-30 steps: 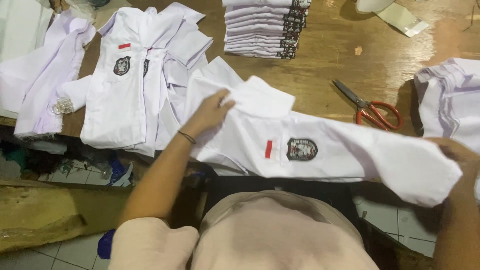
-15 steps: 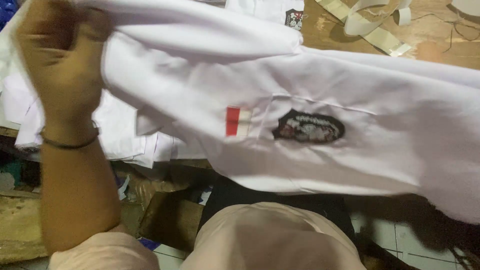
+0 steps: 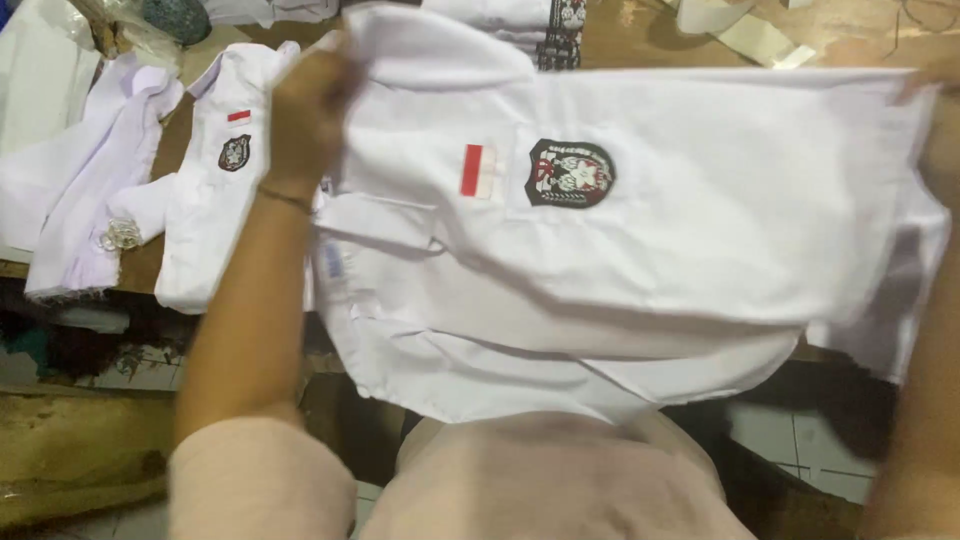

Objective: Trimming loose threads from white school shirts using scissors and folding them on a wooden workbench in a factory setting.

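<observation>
Head view, left hand [image 3: 305,115] at ten o'clock gripping collar end of white shirt [image 3: 650,250], shirt stretched toward three o'clock, right hand [image 3: 935,125] mostly hidden behind its far edge, seemingly holding it, another badge shirt [image 3: 215,200] on wooden table [image 3: 640,30] at nine o'clock
</observation>
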